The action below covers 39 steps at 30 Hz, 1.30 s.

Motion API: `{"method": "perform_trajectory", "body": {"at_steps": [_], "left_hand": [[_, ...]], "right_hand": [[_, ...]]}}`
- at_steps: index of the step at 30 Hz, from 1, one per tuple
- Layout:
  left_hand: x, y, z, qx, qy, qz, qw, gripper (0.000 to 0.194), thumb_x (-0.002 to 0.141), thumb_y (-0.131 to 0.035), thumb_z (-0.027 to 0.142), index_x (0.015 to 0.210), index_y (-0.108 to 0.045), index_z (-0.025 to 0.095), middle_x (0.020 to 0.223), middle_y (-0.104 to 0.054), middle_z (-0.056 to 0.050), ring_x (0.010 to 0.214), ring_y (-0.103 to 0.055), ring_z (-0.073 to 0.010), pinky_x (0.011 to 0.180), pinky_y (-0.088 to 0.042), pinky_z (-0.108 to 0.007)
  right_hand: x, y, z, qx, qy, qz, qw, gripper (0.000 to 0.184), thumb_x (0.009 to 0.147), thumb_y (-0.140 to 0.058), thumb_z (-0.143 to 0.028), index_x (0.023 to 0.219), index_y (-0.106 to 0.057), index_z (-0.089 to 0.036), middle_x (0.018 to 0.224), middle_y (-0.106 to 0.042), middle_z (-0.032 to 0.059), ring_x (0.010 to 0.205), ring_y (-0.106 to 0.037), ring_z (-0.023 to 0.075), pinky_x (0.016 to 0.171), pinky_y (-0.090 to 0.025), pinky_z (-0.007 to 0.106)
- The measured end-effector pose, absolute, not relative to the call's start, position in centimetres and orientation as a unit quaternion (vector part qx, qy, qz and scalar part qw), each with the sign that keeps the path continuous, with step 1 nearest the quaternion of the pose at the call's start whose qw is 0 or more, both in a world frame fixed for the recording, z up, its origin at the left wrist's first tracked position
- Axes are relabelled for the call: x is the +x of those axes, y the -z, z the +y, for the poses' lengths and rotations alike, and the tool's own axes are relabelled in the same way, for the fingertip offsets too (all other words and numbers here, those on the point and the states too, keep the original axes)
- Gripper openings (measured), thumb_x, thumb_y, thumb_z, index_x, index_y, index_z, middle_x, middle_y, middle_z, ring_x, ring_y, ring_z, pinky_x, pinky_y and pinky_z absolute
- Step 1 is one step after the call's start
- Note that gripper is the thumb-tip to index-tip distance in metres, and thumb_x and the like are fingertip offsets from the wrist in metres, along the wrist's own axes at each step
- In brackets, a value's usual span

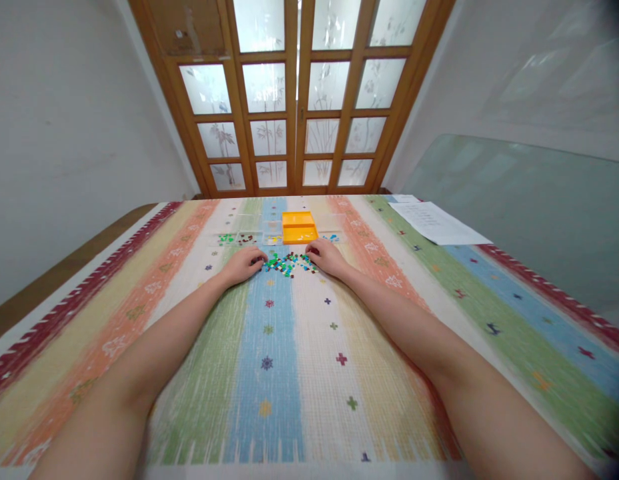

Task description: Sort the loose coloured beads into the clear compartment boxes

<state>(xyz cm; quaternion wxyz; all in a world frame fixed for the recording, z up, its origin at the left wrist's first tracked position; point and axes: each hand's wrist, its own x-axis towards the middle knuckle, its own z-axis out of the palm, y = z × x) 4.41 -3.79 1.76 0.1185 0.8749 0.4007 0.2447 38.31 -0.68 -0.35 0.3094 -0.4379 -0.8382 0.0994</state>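
Note:
A loose pile of small coloured pieces (288,265), mostly green and blue with some brown and pale ones, lies on the striped tablecloth. My left hand (244,265) rests at the pile's left edge, its fingers curled together. On the right edge is my right hand (326,257), also closed, with thumb and fingers drawn together. Whatever either hand pinches is too small to make out. Just beyond the pile stands an orange tray (299,219) with a few pale pieces in its nearer compartment. Clear containers flank it, holding green pieces (226,239), brown pieces (247,239), yellow pieces (275,239) and blue pieces (331,238).
A printed paper sheet (437,223) lies at the table's far right. The striped tablecloth (269,413) covers the table. A wooden door with glass panes (297,113) rises behind it, and a pale glass-like panel (529,200) leans along the right wall.

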Motion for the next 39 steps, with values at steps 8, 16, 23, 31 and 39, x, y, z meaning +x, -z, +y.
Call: {"method": "perform_trajectory", "body": {"at_steps": [8,16,23,31,39], "left_hand": [[4.3,-1.7,-3.7,0.876,-0.249,0.395,0.120,0.020,0.095,-0.058,0.024,0.103,-0.076,0.022,0.096,-0.071,-0.006,0.090,-0.063,-0.0229,0.086,-0.049,-0.036],[4.4,-1.6,-3.7,0.874,-0.252,0.399,0.115,0.021,0.094,-0.059,0.022,0.107,-0.076,0.022,0.096,-0.071,-0.006,0.089,-0.063,-0.0228,0.086,-0.050,-0.037],[4.3,-1.5,-3.7,0.875,-0.252,0.398,0.109,0.022,0.094,-0.059,0.023,0.110,-0.075,0.022,0.095,-0.070,-0.006,0.088,-0.063,-0.0226,0.084,-0.049,-0.037],[4.3,-1.6,-3.7,0.879,-0.251,0.392,0.106,0.024,0.095,-0.057,0.023,0.111,-0.075,0.021,0.098,-0.070,-0.007,0.090,-0.063,-0.0231,0.086,-0.049,-0.037],[4.4,-1.6,-3.7,0.878,-0.247,0.396,0.109,0.025,0.094,-0.057,0.023,0.111,-0.075,0.020,0.095,-0.070,-0.006,0.088,-0.063,-0.0233,0.085,-0.049,-0.038]], "right_hand": [[38.1,-0.4,-1.3,-0.420,-0.096,-0.854,0.293,0.017,0.082,-0.063,-0.010,0.090,-0.075,-0.019,0.091,-0.072,0.0055,0.088,-0.061,0.0223,0.083,-0.043,0.032],[38.1,-0.5,-1.7,-0.380,-0.093,-0.874,0.288,0.021,0.091,-0.064,-0.013,0.104,-0.078,-0.021,0.097,-0.070,0.0063,0.094,-0.061,0.0226,0.086,-0.043,0.032],[38.0,-0.5,-1.5,-0.368,-0.115,-0.874,0.295,0.015,0.090,-0.063,-0.012,0.095,-0.076,-0.020,0.095,-0.069,0.0057,0.090,-0.060,0.0211,0.084,-0.043,0.031],[38.1,-0.2,-1.3,-0.361,-0.135,-0.870,0.308,0.026,0.085,-0.055,-0.005,0.098,-0.073,-0.020,0.098,-0.072,0.0061,0.094,-0.062,0.0221,0.088,-0.045,0.033],[38.3,-0.9,-1.7,-0.357,-0.139,-0.886,0.261,0.024,0.084,-0.063,-0.010,0.100,-0.078,-0.020,0.104,-0.068,0.0074,0.101,-0.061,0.0234,0.093,-0.046,0.034]]}}
